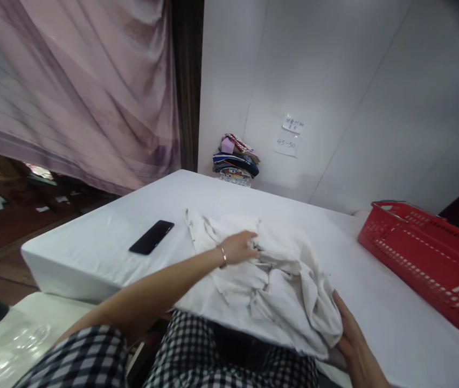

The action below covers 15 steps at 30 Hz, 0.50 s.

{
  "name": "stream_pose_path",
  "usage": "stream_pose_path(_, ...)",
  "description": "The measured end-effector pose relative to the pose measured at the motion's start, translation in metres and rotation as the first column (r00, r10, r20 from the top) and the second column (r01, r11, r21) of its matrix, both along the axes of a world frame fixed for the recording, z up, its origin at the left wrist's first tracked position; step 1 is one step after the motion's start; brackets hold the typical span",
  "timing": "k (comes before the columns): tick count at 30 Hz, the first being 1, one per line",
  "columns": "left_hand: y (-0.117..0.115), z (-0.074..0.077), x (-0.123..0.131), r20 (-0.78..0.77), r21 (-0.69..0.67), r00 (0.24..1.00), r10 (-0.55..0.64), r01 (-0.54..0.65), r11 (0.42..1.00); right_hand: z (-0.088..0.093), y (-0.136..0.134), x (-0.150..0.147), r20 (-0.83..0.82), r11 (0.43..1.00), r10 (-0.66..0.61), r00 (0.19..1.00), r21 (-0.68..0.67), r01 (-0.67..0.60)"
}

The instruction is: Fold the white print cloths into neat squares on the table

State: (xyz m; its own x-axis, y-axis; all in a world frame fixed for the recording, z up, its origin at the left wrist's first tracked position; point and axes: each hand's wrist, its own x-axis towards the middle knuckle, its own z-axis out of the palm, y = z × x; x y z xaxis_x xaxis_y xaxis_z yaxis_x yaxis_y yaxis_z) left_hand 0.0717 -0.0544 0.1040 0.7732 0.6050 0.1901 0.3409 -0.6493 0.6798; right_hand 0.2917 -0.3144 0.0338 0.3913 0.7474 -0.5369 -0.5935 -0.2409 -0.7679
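Note:
A crumpled white garment lies spread on the near side of the white-covered table, its lower edge hanging toward my lap. Small dark dots run along its far left edge; its exact kind is hard to tell. My left hand, with a silver bracelet at the wrist, is over the middle of the garment, fingers bent and pinching a fold. At the garment's right end, my right hand grips the bunched edge, its fingers partly hidden by the cloth.
A black phone lies on the table to the left. At right stands a red plastic basket. Folded clothes are stacked against the wall, near paper notes. A pink curtain hangs at left.

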Motion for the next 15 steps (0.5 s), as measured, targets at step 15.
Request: stream_pose_path(15, -0.024, -0.043, -0.019, -0.508, 0.418, 0.844, 0.173, 0.066, 0.906, 0.009, -0.040, -0.010, 0.348, 0.983, 0.043, 0.937, -0.180, 0.022)
